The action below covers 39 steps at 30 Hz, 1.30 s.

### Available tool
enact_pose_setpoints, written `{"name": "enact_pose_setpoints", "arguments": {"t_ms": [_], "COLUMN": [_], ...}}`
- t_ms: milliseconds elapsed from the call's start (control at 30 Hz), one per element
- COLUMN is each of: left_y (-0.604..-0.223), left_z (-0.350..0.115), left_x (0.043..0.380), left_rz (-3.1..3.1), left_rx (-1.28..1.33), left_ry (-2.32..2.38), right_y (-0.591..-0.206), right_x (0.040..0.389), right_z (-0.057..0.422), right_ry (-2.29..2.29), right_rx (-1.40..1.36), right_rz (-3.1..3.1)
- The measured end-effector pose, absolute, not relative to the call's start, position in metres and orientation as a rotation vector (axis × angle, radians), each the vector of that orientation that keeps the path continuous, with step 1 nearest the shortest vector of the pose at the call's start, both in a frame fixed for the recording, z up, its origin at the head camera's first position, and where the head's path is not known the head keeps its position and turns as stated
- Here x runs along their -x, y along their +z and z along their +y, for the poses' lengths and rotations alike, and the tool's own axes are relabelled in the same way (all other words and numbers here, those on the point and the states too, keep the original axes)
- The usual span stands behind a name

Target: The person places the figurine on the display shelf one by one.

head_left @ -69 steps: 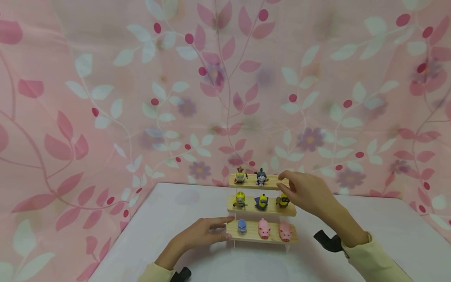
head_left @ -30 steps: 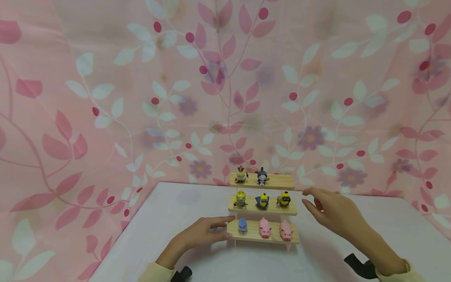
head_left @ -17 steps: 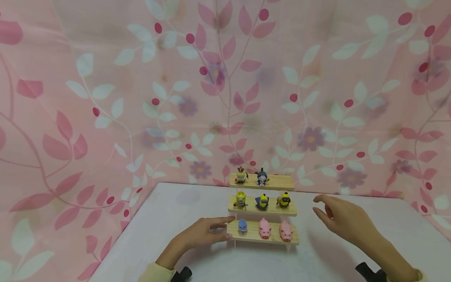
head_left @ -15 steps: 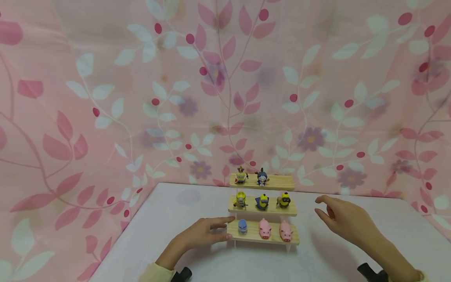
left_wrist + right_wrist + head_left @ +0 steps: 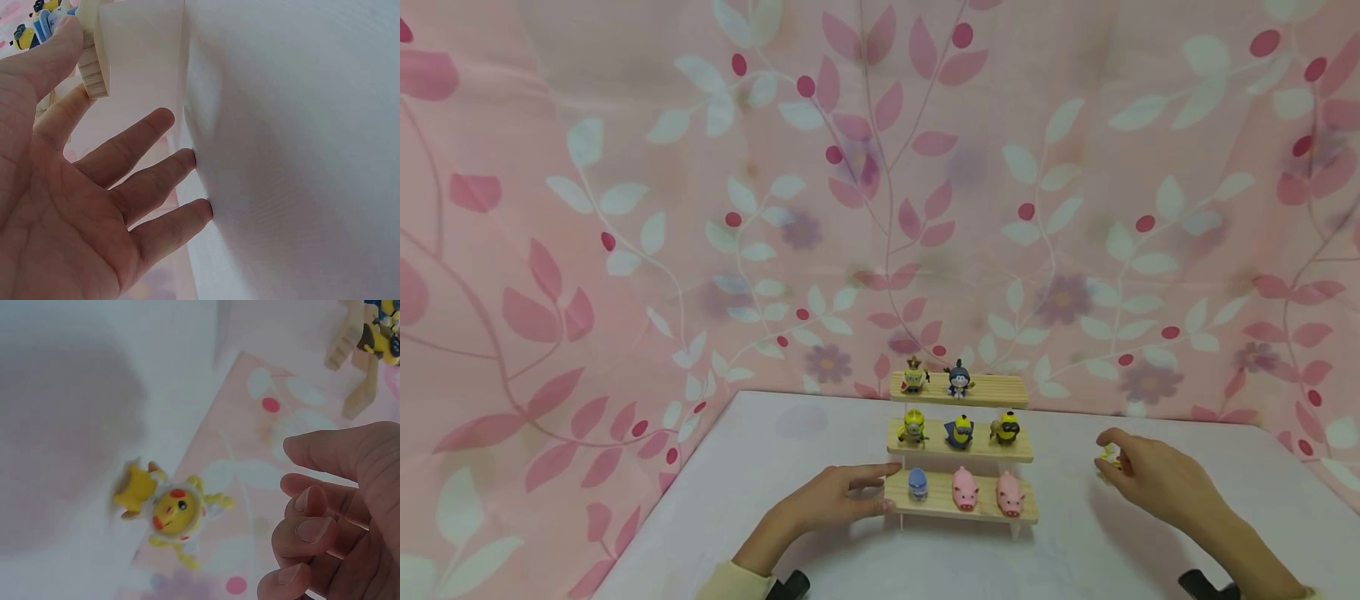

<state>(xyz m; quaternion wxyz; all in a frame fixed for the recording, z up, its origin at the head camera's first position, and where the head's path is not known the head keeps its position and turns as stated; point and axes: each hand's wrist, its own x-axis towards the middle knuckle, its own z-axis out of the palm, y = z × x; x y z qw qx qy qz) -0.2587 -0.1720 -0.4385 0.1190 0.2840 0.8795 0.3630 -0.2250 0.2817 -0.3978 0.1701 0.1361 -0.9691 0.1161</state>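
My left hand [image 5: 822,505] holds the left end of the lowest plank of a three-tier wooden display stand [image 5: 996,390], thumb at the front corner and index finger at the back. In the left wrist view its other fingers spread apart below the plank end [image 5: 94,72]. To the right of the stand, my right hand [image 5: 1172,487] reaches over the table with thumb and index finger apart. A yellow figurine in a white hood [image 5: 177,509] shows just past those fingertips in the right wrist view, apart from them; in the head view the fingers partly cover it.
Two figurines, one crowned [image 5: 913,377], stand on the top tier. The middle tier bears three yellow figurines [image 5: 959,432]. A blue figurine [image 5: 917,484] and two pink pigs [image 5: 965,489] occupy the lowest tier. A floral curtain [image 5: 880,208] hangs behind the white table [image 5: 760,450].
My right hand has moved from the top tier's right end down and rightward to the table. The yellow hooded figurine has come into sight by its fingers. The left hand stays put.
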Motion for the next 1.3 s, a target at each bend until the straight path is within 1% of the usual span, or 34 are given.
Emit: {"name": "enact_pose_setpoints", "arguments": {"t_ms": [767, 1300], "left_y": [-0.437, -0.437], "left_z": [-0.172, -0.172], "left_x": [0.257, 0.256], "left_rz": [2.565, 2.567], "left_rx": [-0.836, -0.820], "left_ry": [1.068, 1.078], "right_y": [-0.403, -0.407], "right_x": [0.251, 0.256], "right_z": [0.317, 0.324], "right_ry": [0.404, 0.426], "right_rx": [-0.373, -0.356], "right_rz": [-2.921, -2.995]}}
